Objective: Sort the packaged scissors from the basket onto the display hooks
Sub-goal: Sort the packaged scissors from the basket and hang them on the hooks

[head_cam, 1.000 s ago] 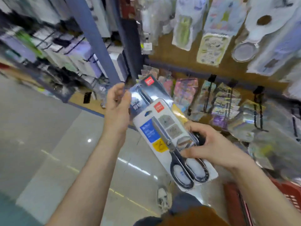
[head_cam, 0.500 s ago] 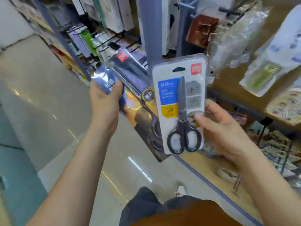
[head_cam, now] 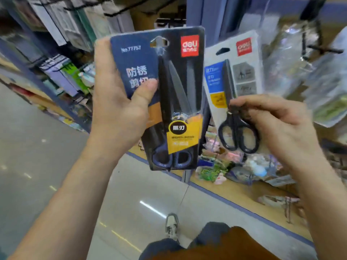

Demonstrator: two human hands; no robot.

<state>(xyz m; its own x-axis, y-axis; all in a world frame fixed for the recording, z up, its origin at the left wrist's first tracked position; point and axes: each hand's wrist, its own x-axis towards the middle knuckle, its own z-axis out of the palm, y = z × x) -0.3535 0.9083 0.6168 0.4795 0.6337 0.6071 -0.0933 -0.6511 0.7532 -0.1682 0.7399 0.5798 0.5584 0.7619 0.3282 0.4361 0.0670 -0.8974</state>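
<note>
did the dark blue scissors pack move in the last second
Yes: the dark blue card-backed scissors pack, tilted before, now stands upright, parallel to the blue shelf post.

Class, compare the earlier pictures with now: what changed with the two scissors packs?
The left hand has pulled the dark pack out from behind the white pack and raised it upright, facing the camera; the right hand has swung the white pack to the right, leaving them side by side. Unchanged: each hand grips its own pack; neither hangs on a hook.

Left hand (head_cam: 120, 102) and right hand (head_cam: 277, 124) aloft, fingers curled.
</note>
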